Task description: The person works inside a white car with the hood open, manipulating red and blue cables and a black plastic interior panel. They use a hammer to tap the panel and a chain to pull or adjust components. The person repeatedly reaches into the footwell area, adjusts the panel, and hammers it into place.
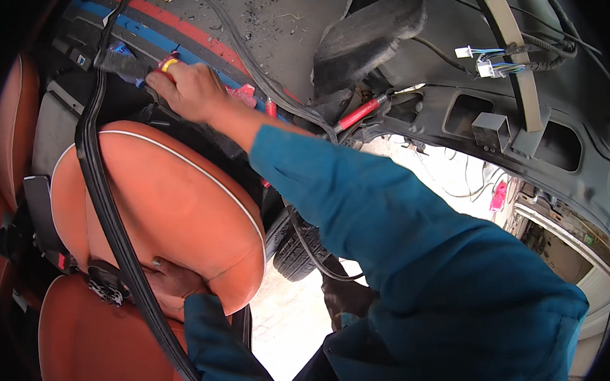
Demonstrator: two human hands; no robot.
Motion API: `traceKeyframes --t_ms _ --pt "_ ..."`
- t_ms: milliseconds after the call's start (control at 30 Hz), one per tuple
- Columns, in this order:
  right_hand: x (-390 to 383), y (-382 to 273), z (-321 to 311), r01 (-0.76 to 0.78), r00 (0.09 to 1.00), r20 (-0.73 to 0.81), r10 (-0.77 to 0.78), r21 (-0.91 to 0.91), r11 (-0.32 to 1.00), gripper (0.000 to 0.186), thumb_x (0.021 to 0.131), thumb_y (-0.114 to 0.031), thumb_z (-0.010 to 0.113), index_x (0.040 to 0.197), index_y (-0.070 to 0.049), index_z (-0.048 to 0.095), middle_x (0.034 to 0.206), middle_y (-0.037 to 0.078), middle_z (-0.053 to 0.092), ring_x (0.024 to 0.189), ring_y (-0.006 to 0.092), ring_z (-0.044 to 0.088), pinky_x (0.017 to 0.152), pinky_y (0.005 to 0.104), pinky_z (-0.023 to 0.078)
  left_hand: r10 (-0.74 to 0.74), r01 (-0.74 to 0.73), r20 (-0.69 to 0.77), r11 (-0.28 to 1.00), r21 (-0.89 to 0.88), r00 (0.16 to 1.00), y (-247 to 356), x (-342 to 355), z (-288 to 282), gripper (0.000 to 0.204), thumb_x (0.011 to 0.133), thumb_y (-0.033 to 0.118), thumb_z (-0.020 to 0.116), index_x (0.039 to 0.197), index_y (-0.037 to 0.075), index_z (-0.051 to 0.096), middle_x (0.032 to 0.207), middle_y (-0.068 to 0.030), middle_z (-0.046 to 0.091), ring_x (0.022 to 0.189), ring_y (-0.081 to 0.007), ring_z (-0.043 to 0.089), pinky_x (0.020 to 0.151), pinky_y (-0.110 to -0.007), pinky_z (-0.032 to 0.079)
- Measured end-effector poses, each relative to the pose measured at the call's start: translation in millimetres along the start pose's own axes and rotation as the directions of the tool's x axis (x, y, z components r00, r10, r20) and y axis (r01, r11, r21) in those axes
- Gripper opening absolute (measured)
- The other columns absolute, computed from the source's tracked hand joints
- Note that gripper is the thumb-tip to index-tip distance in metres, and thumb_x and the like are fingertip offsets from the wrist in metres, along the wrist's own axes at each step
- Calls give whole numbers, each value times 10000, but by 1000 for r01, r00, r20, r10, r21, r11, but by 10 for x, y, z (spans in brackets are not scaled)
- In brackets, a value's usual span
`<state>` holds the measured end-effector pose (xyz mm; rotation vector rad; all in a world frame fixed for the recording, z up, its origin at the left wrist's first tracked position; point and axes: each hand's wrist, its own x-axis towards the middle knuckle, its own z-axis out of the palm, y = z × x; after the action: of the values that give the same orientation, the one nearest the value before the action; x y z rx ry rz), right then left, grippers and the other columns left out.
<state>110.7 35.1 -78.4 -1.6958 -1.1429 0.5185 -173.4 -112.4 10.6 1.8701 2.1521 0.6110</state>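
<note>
Reaching up into the stripped car body, the right hand [191, 93] has its grip pinched together on a small red-and-yellow tool handle [168, 63], right beside the black wrapped wiring bundle [119, 62], probably so the tip stays steady against it. Down below, the left hand [171, 279] presses against the underside of the orange leather seat back [173, 205], looks like bracing; can't tell whether its fingers clamp anything. A black rubber door seal [107, 202] hangs across the seat, under the upper grip.
</note>
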Motion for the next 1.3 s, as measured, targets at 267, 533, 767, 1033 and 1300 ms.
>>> traceKeyframes --t_ms 267,533,767,1033,1300 --pt "163 133 194 31 999 -4 -32 -48 998 706 1044 -660 605 832 0 741 816 270 744 822 511 736 758 568 604 -25 11 70 982 190 997 -171 -20 -33 671 1125 344 430 1592 -137 439 1585 -400 488 1441 -510 523 1236 -529 392" --pt "343 175 286 -96 995 26 100 -128 987 711 1054 -636 599 823 19 749 825 283 744 824 520 733 777 579 600 -1 -21 -94 973 -228 996 -412 -71 240 794 1132 531 421 1593 -114 469 1584 -413 469 1439 -513 509 1220 -556 383" --pt "453 300 371 -216 961 128 244 -205 955 721 1066 -630 565 940 40 801 947 316 768 961 527 744 908 583 598 80 -80 -3 997 -20 997 -362 -65 98 859 1150 606 374 1587 -130 450 1548 -392 525 1405 -510 566 1136 -535 490" --pt "743 670 789 -388 776 393 493 -317 865 740 1092 -636 478 1296 15 765 1302 315 736 1237 484 703 1084 546 547 72 -62 -47 978 197 996 -205 120 142 899 1111 674 395 1531 -110 525 1440 -388 594 1276 -529 607 1054 -589 484" --pt "465 581 616 -367 856 261 446 -299 881 631 1049 -553 596 1332 -2 717 1313 292 732 1272 462 675 1106 546 526 114 -113 16 993 -43 993 130 100 40 1034 1067 797 334 1581 -85 495 1435 -369 613 1255 -498 650 1049 -547 518"
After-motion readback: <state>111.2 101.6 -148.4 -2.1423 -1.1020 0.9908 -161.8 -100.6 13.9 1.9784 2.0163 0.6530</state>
